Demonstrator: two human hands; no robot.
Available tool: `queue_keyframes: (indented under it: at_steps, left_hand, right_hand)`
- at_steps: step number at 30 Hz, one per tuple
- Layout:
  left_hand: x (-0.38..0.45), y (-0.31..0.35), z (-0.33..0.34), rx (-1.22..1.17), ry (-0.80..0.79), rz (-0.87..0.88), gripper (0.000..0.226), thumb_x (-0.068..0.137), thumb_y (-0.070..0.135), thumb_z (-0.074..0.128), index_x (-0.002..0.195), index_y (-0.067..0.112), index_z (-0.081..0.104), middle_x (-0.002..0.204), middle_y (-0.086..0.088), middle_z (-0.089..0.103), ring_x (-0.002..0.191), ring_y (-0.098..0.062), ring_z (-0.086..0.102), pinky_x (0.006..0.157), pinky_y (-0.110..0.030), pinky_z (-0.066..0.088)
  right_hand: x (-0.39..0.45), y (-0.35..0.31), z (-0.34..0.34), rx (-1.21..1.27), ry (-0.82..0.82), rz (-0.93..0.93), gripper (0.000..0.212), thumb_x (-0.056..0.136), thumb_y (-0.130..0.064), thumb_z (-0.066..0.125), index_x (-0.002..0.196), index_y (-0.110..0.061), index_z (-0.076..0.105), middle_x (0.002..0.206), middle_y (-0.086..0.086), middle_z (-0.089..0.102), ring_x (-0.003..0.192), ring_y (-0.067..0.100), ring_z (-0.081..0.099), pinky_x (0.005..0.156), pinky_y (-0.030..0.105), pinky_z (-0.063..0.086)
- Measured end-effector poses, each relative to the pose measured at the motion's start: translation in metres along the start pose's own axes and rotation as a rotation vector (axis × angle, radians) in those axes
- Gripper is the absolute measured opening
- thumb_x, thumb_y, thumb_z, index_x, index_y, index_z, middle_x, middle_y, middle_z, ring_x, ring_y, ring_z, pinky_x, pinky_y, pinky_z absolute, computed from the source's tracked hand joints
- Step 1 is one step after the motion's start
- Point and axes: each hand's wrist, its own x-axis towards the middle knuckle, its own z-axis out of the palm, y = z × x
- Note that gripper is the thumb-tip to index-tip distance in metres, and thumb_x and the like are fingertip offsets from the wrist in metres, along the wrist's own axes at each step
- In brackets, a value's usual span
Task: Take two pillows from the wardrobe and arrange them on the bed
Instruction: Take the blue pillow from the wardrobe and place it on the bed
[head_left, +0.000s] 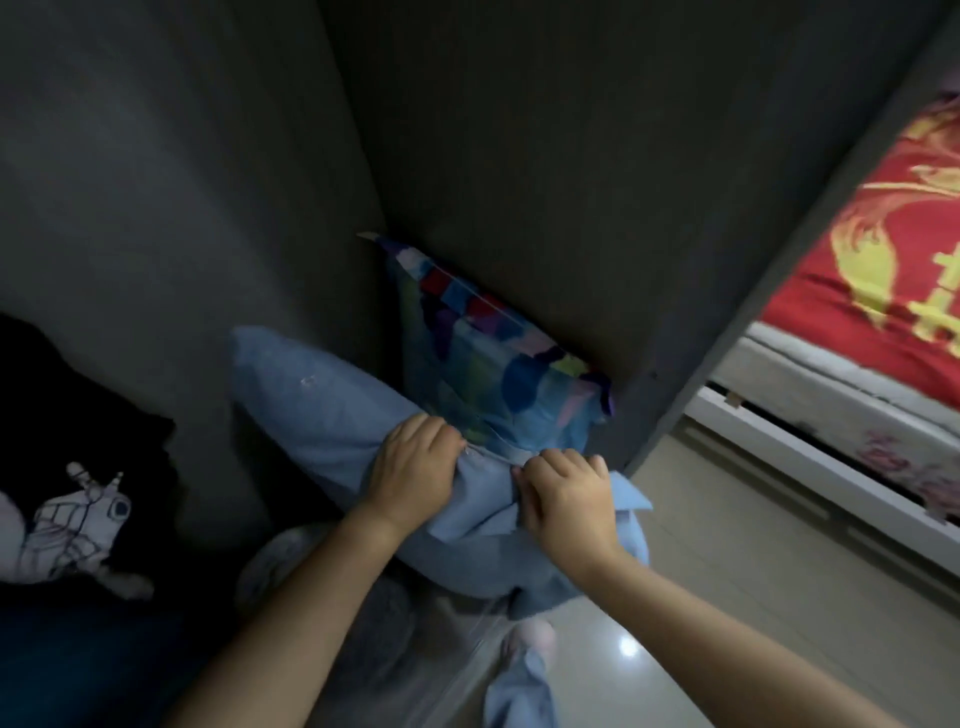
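Observation:
A plain light-blue pillow lies slanted inside the dark wardrobe, its near end bunched up. My left hand and my right hand both clutch that bunched end side by side. Behind it, a second pillow with a multicoloured patchwork cover leans upright against the wardrobe's right inner wall, touching the blue one. The bed, with a red cover bearing a gold pattern, shows at the far right beyond the wardrobe's side panel.
Dark clothing with a white printed figure fills the left compartment. The wardrobe's grey side panel stands between me and the bed. A glossy tiled floor lies below right, with the bed's white frame along it.

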Motion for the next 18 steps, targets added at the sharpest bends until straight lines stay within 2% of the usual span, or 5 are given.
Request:
queue_keyframes:
  at_steps: [3,5,7,11,18]
  left_hand:
    - [-0.003,0.059,-0.025,0.002,0.200,0.038,0.040,0.084,0.005,0.036,0.047,0.000,0.051,0.043,-0.017,0.052,0.053,-0.023,0.044,0.053,-0.033,0.028]
    - [0.000,0.106,-0.040,-0.010,0.291,0.082,0.058,0.099,0.012,0.025,0.049,-0.001,0.052,0.046,-0.017,0.053,0.057,-0.022,0.039,0.054,-0.035,0.030]
    - [0.008,0.153,-0.049,-0.027,0.348,0.113,0.064,0.102,0.017,0.018,0.051,-0.002,0.053,0.047,-0.017,0.054,0.061,-0.021,0.034,0.056,-0.037,0.031]
    - [0.041,0.238,-0.048,-0.053,0.388,0.112,0.036,0.082,0.008,0.037,0.052,-0.001,0.054,0.049,-0.017,0.056,0.063,-0.021,0.034,0.053,-0.037,0.033]
    - [0.132,0.356,-0.004,-0.269,0.486,0.246,0.031,0.076,0.004,0.037,0.051,-0.003,0.053,0.046,-0.020,0.055,0.060,-0.021,0.035,0.056,-0.038,0.028]
  right_hand:
    - [-0.029,0.016,-0.054,0.052,0.141,0.003,0.035,0.080,-0.020,0.044,0.048,-0.009,0.050,0.046,0.008,0.054,0.044,0.023,0.054,0.055,0.029,0.022]
    - [-0.050,0.033,-0.095,0.040,0.240,0.007,0.036,0.081,-0.019,0.044,0.047,-0.007,0.048,0.046,0.009,0.052,0.044,0.024,0.053,0.055,0.029,0.021]
    - [-0.068,0.053,-0.134,0.011,0.317,0.026,0.036,0.081,-0.018,0.044,0.047,-0.005,0.049,0.045,0.010,0.052,0.044,0.025,0.053,0.055,0.030,0.021]
    - [-0.092,0.104,-0.196,-0.089,0.445,0.105,0.036,0.080,-0.018,0.044,0.048,-0.003,0.052,0.046,0.010,0.054,0.048,0.024,0.053,0.056,0.030,0.025]
    - [-0.094,0.221,-0.276,-0.390,0.622,0.134,0.036,0.082,-0.016,0.047,0.048,-0.008,0.053,0.047,0.007,0.054,0.050,0.023,0.052,0.060,0.031,0.026]
